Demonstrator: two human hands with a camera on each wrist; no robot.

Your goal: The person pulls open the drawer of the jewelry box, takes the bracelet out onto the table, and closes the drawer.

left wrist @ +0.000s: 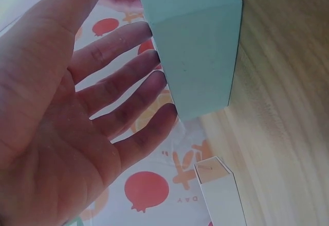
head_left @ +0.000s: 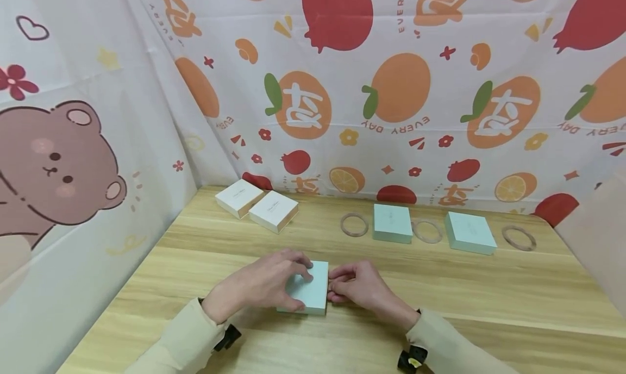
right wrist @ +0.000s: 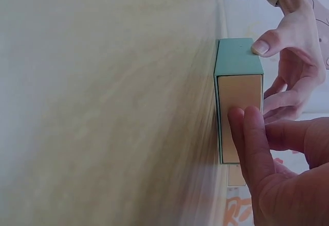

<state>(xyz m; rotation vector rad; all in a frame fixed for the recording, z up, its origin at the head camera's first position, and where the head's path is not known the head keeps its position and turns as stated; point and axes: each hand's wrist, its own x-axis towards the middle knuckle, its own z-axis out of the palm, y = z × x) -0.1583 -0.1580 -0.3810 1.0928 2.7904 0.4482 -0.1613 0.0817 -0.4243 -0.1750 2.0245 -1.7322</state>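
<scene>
A mint-green box (head_left: 315, 287) with a tan end panel (right wrist: 241, 94) lies flat on the table in front of the person. My left hand (head_left: 274, 281) holds it from the left: the fingertips rest on its top and the thumb lies at its near edge. In the left wrist view, the left fingers (left wrist: 146, 84) reach to the box's green face. At the right end is my right hand (head_left: 364, 290), its extended fingertips (right wrist: 253, 120) touching the tan panel. Whatever is inside the box is hidden.
Two white boxes (head_left: 274, 211) with tan sides stand at the back left. Toward the back right are two more mint-green boxes (head_left: 393, 222) and three thin rings (head_left: 354, 234) on the wooden table (head_left: 235, 249). A printed cloth (head_left: 342, 64) hangs behind.
</scene>
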